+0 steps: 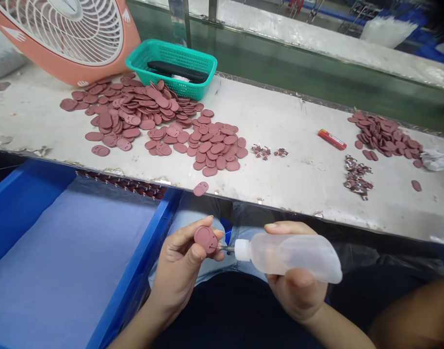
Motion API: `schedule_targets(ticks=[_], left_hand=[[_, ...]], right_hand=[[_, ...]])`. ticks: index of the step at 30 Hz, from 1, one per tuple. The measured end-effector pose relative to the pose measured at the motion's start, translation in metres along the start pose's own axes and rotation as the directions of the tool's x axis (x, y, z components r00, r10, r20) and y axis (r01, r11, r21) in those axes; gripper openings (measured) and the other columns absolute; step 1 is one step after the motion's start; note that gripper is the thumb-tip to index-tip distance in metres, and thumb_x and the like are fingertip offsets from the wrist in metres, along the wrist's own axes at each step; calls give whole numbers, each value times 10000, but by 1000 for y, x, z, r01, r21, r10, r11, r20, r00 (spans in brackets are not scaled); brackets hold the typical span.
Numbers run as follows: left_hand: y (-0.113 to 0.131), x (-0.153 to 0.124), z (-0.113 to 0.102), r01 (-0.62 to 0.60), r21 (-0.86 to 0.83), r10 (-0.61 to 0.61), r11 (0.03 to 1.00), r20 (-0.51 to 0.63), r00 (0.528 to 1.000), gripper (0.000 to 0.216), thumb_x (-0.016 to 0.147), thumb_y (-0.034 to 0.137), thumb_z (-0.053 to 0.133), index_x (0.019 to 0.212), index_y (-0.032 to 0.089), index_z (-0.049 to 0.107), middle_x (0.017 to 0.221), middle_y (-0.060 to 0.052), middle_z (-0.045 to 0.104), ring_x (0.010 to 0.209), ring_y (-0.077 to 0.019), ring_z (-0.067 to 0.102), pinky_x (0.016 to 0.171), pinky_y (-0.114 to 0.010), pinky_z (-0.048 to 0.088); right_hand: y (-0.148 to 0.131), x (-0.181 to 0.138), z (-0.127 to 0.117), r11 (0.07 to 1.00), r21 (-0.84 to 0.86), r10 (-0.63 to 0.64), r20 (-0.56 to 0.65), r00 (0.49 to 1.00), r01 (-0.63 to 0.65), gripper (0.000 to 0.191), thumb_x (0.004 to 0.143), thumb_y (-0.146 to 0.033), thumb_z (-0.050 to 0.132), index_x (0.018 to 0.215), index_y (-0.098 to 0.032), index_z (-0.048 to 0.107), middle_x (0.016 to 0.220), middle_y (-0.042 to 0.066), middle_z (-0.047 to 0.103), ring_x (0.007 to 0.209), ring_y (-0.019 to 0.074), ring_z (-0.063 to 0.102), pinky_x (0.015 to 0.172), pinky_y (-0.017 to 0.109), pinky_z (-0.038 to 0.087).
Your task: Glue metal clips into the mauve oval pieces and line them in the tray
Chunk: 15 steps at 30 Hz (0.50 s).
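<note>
- Left hand [180,266] pinches a mauve rubber oval patch [206,240] between thumb and fingers, its flat face turned up toward the camera, above the person's lap.
- Right hand [298,291] is wrapped around a translucent plastic squeeze bottle [290,257].
- Its long axis lies nearly level, with the white cap [242,250] and thin metal needle tip [225,248] pointing left at the patch's edge; the tip's very end is hidden behind the patch.
- Across the worktop [280,194] lie heaps of similar patches [207,150], a teal plastic basket [171,68] and a red lighter [331,139].
- A blue tray [134,261] lined with a lilac sheet sits to the left.
- A blurred forearm [414,310] is cut off at lower right; whose it is cannot be told.
</note>
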<state>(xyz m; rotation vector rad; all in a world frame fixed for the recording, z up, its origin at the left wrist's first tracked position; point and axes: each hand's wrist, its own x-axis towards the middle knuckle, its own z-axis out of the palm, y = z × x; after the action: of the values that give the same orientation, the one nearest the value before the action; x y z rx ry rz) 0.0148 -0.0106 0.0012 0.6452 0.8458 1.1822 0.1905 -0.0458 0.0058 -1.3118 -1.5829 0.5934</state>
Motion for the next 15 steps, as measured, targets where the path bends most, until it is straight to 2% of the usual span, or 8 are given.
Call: schedule_targets(ticks=[2,4,7,9,13,15], left_hand=[[0,0,-1,0,-1,0,1000,-1,1000,322,702,475,826,990,332,811,832,-16,809,635,-129,705,614,-205,616],[0,0,-1,0,-2,0,1000,-7,1000,322,700,471,828,990,332,812,831,-21,810,632,-135,710,613,-213,619],[0,0,-2,3,-7,-3,1000,-13,1000,324,692,467,834,985,329,813,827,-30,811,613,-144,713,606,-228,623],[0,-1,-1,6,-18,-6,1000,-10,1000,330,687,464,838,985,325,812,832,-31,812,603,-140,713,606,-226,622],[1,-2,-1,7,-39,-7,999,8,1000,310,715,444,827,999,321,807,850,-17,814,642,-119,720,623,-180,604],[2,-3,-1,7,-44,-6,999,18,1000,301,726,439,821,1004,323,805,848,-6,814,641,-107,717,631,-165,598]], right_hand=[[-5,4,1,959,270,102,-61,993,-82,478,972,-636,369,1199,-266,569,855,91,661,425,145,545,357,321,433],[-8,7,2,899,422,163,-76,984,-117,424,934,-622,501,1134,-272,630,764,53,640,351,102,436,336,303,398],[-10,7,3,863,486,193,-72,979,-135,408,911,-596,568,1130,-264,659,593,-4,527,330,100,360,331,292,378],[-11,6,3,850,510,199,-76,977,-134,408,901,-581,594,1128,-250,670,560,-18,485,339,107,357,353,304,407],[-12,4,4,823,558,179,-73,981,-109,374,914,-527,604,1151,-244,663,607,-6,522,359,102,352,442,351,500],[-10,2,5,845,524,159,-45,986,-112,382,932,-547,559,1178,-262,626,625,2,539,366,114,386,458,364,512]])
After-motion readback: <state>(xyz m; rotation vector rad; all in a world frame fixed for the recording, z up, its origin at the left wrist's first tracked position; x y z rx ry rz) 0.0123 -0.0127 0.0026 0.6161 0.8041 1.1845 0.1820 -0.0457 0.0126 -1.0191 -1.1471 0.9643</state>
